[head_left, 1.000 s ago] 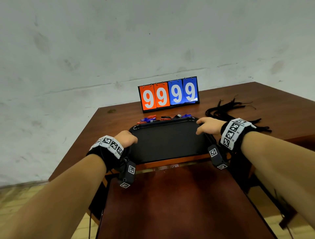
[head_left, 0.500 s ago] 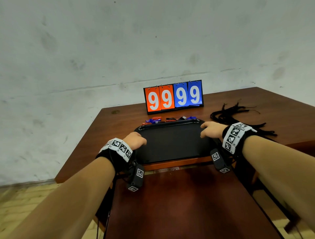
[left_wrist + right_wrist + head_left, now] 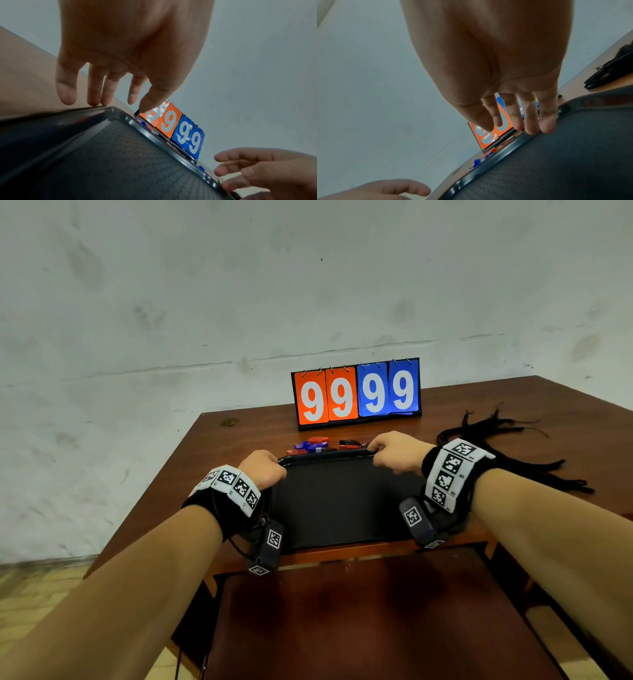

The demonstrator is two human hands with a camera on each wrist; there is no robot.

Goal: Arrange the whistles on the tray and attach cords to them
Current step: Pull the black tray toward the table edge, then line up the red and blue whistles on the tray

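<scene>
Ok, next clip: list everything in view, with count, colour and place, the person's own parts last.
tray: one, black, near edge of table, nothing on it
whistles: small pile, red, blue and black, count unclear, behind the tray
cords: one bundle, black, right of the tray
scoreboard: one, orange and blue, reads 9999, at the back
table: one, brown wood
left hand: at the tray's far left corner
right hand: at its far right corner

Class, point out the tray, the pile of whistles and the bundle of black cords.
tray (image 3: 342,501): head view, bare textured floor.
whistles (image 3: 317,444): head view, blue one mid-pile.
black cords (image 3: 507,436): head view, middle of bundle.
</scene>
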